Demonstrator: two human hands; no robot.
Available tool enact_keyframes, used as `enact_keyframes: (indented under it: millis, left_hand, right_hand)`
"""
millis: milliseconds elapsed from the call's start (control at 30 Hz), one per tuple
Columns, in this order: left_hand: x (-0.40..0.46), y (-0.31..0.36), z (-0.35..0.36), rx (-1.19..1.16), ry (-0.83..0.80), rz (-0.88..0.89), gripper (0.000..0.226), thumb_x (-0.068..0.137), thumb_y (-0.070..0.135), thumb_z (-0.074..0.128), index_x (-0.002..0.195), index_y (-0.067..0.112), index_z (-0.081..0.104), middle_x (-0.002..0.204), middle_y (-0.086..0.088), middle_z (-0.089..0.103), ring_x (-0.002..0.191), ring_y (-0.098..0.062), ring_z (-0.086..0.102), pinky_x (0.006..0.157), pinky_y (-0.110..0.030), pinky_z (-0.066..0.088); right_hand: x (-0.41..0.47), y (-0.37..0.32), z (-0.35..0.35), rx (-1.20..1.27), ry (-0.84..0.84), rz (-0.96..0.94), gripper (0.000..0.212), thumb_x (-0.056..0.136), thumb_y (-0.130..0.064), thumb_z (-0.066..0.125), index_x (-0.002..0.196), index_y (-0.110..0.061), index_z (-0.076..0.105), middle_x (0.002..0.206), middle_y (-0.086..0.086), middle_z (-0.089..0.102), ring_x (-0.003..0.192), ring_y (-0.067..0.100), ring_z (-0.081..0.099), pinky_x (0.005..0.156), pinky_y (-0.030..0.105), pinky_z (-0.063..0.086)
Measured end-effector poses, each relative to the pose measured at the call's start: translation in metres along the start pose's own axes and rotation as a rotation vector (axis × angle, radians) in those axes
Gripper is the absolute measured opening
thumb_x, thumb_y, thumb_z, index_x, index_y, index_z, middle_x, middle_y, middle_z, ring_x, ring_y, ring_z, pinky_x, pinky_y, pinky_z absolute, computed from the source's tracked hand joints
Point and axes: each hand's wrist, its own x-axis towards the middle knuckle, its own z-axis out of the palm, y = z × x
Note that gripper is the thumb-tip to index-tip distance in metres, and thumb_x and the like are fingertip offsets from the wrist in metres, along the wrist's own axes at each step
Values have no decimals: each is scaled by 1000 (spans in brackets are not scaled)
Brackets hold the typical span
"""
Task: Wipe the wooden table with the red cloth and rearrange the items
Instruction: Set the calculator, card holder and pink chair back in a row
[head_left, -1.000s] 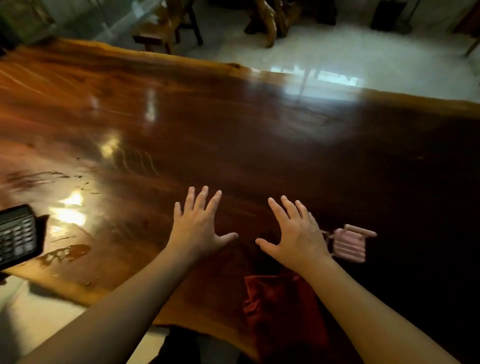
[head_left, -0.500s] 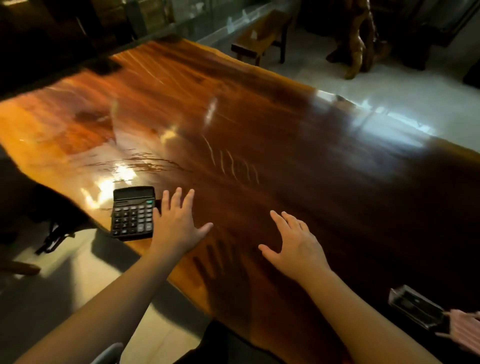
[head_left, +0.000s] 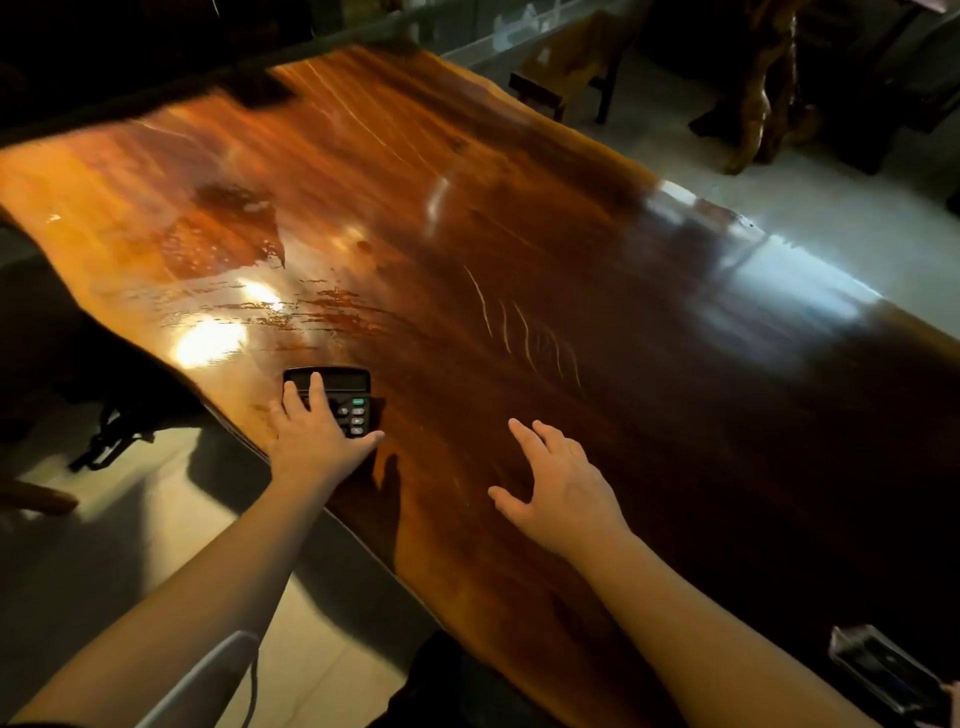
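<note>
A long glossy wooden table (head_left: 519, 260) fills the view, with wet streaks near its left end. A black calculator (head_left: 343, 395) lies by the near edge. My left hand (head_left: 317, 436) rests flat on the calculator's lower half, fingers spread over the keys and thumb against its right side. My right hand (head_left: 561, 488) hovers open above bare wood to the right, fingers apart, holding nothing. The red cloth is out of view.
A dark clear-lidded box (head_left: 883, 670) sits at the bottom right on the table. A wooden bench (head_left: 566, 67) and a carved wooden stand (head_left: 769, 88) stand on the pale floor beyond the far edge. A grey chair back (head_left: 208, 680) is beside my left arm.
My view has swung left, taking the red cloth and pink item out of frame. My left hand has moved from beside the calculator onto it. My right hand stays open above the wood.
</note>
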Motion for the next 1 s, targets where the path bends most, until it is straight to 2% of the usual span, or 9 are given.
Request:
enact_keyframes:
  millis: [100, 367, 500, 633, 833, 1000]
  left_hand:
    - [7, 0, 8, -12, -16, -28, 133, 62, 86, 67, 159, 26, -1, 165, -17, 8, 149, -44, 12, 113, -61, 30]
    - [20, 5, 14, 21, 55, -68, 130, 56, 80, 75, 155, 32, 6, 160, -14, 16, 137, -49, 30, 100, -68, 37]
    - [16, 23, 16, -1, 29, -60, 131, 54, 79, 76, 154, 36, 5, 159, -13, 19, 135, -51, 32, 94, -68, 42]
    - [-5, 56, 22, -29, 4, 46, 129, 55, 77, 78, 154, 37, 5, 159, -8, 17, 134, -51, 32, 93, -69, 41]
    - [-70, 143, 43, -40, -34, 249, 125, 58, 70, 83, 155, 32, 14, 154, -5, 19, 130, -49, 36, 91, -67, 44]
    - [-135, 225, 64, 0, -102, 402, 123, 62, 71, 79, 157, 32, 10, 157, -3, 15, 134, -47, 33, 95, -65, 43]
  right_hand:
    - [0, -2, 0, 17, -7, 9, 87, 85, -70, 53, 154, -42, 9, 162, -1, 26, 144, 22, 30, 104, 45, 45]
    - [-15, 10, -1, 51, 8, 82, 87, 83, -71, 54, 152, -46, 7, 162, -4, 24, 143, 22, 31, 105, 47, 45]
    - [-33, 27, -1, 73, 48, 145, 88, 82, -71, 54, 152, -46, 7, 162, -5, 23, 143, 21, 31, 105, 46, 45]
    - [-51, 47, -4, 101, 89, 213, 88, 82, -70, 56, 151, -46, 7, 162, -5, 22, 143, 21, 31, 105, 46, 44]
    - [-102, 98, -10, 159, 181, 325, 87, 83, -68, 58, 153, -43, 11, 161, -4, 25, 143, 21, 31, 105, 44, 45]
    - [-154, 155, -12, 198, 243, 428, 87, 84, -66, 59, 154, -41, 13, 162, -1, 24, 144, 21, 30, 105, 42, 44]
